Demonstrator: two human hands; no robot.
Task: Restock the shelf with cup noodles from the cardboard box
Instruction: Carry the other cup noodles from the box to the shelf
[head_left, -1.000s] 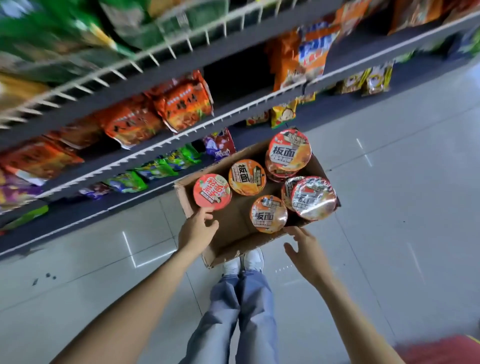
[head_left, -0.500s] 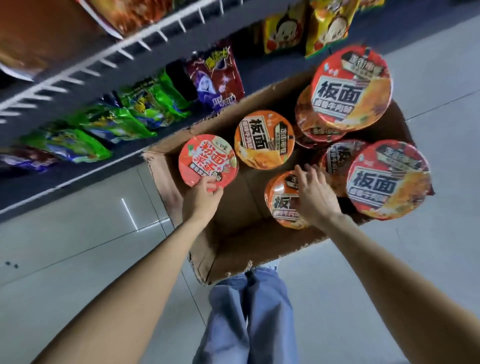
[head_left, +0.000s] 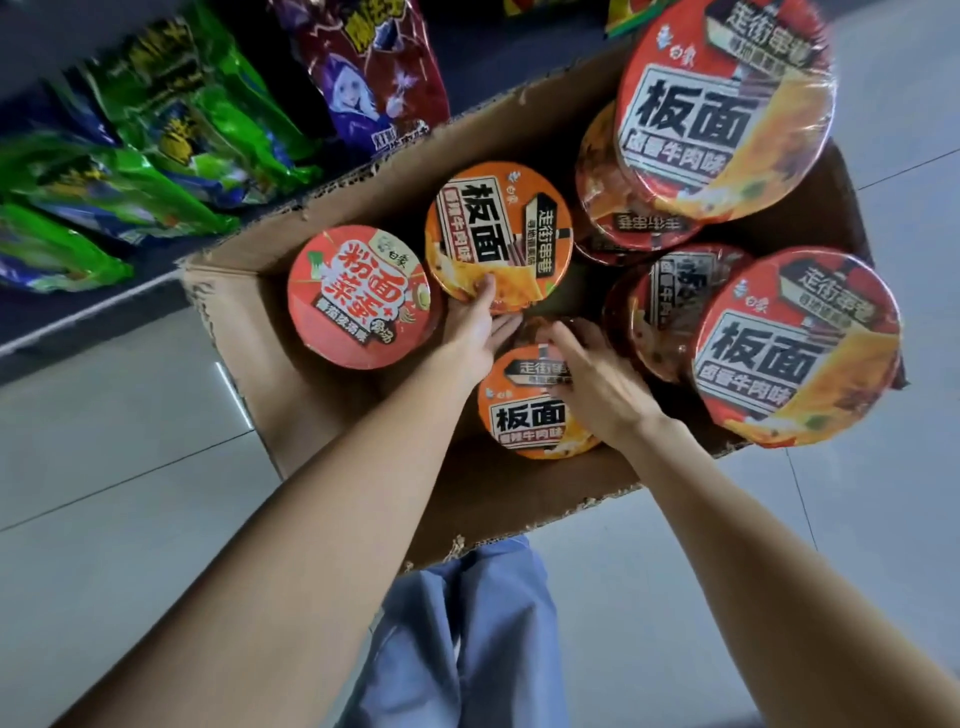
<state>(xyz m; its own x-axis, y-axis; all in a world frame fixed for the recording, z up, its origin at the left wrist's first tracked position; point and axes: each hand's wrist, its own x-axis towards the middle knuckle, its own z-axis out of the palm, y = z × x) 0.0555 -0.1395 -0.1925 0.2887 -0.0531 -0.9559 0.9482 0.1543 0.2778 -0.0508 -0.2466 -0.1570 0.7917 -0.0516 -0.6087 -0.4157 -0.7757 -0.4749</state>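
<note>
Dim, cool light, glare on the shrink-wrapped lids (head_left: 727, 104), motion-blurred snack bags (head_left: 156, 145), and wide-angle stretching toward the edges.

Grey tiled floor (head_left: 119, 519) under the cardboard box (head_left: 519, 499) (torn rim), bottom shelf (head_left: 78, 317) beside it

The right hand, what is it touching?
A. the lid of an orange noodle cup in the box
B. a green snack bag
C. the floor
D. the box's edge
A. The right hand lies with its fingers spread on the lid of the orange noodle cup nearest the person, inside the cardboard box.
</note>
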